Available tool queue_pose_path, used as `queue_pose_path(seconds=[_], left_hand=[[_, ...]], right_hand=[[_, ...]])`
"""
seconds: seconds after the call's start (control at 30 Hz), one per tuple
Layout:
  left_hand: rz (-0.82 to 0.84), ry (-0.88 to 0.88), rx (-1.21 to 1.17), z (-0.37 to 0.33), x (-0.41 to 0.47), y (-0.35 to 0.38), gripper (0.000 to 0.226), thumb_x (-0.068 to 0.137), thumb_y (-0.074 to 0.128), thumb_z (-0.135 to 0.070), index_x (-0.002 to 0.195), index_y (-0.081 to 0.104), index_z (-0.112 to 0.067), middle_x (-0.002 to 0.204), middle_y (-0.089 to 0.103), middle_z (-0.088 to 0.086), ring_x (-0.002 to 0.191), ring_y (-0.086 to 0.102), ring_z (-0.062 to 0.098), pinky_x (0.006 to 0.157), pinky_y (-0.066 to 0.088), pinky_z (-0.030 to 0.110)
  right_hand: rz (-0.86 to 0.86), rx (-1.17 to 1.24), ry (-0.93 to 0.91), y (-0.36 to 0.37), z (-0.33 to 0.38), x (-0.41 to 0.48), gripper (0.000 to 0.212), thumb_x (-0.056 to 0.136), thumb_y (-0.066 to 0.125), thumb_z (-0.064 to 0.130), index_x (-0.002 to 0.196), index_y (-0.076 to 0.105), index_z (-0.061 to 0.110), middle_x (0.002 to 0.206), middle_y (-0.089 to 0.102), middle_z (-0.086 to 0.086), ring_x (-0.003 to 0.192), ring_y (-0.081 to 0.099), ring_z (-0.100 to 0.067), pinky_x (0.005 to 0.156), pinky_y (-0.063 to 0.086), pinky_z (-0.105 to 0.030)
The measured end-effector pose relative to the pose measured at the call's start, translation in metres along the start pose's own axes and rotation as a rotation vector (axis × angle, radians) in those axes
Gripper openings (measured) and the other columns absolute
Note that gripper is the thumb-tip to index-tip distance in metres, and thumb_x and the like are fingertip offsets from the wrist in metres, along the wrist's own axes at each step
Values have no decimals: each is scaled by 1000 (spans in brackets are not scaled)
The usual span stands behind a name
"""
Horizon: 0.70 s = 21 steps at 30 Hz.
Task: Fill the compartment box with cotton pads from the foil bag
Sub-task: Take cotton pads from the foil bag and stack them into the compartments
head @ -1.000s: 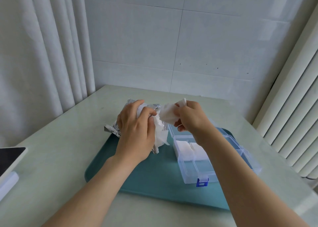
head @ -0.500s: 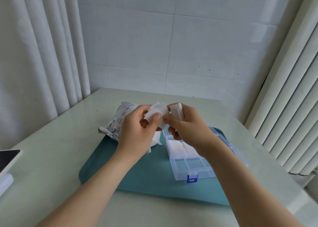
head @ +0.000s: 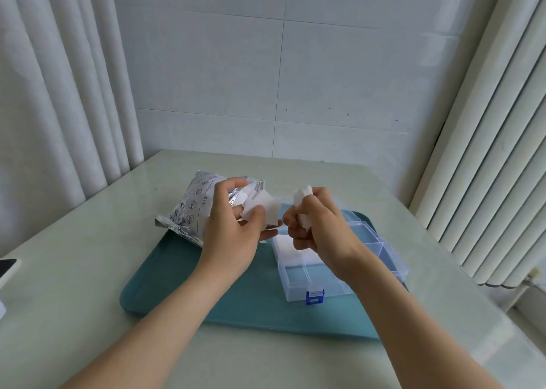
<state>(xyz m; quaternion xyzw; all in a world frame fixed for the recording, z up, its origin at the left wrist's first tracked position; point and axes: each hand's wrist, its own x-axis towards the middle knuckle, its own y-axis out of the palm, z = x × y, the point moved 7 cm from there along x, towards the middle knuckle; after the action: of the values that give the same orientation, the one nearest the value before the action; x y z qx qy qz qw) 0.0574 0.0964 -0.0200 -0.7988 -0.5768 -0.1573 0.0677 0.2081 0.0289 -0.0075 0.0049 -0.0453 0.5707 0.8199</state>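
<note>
foil bag (head: pixel 192 208): crinkled, shiny | compartment box (head: pixel 322 273): clear plastic | tray (head: pixel 165 285): matt

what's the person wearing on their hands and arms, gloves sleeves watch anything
Nothing worn that shows. The left hand and right hand have no gloves and no visible rings. The left forearm and right forearm are uncovered down to the frame edge: no sleeve, cuff, watch or bracelet in view.

Left hand (head: pixel 233 235), right hand (head: pixel 320 229) pinch cotton pads (head: pixel 261 208) above teal tray (head: pixel 165 285).
</note>
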Motion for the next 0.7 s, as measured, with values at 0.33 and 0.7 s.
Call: queue_pose_path(seconds=[0.33,0.7], left_hand=[[-14,-16,-21,-4,1,-4,32,106,47,3,100,77,-7,100,76,5,77,80,23,63,62,24],[73,-49,-112,7,5,0,17,104,66,-17,104,82,-13,89,76,1,86,76,17,77,66,36]], right_hand=[[-75,32,-205,-5,7,-2,17,98,74,22,104,76,6,89,76,-13,71,73,-24,61,54,-34],[-152,54,-237,-6,5,-1,16,103,64,7,118,70,8,82,78,-18,70,78,-33,58,62,-37]])
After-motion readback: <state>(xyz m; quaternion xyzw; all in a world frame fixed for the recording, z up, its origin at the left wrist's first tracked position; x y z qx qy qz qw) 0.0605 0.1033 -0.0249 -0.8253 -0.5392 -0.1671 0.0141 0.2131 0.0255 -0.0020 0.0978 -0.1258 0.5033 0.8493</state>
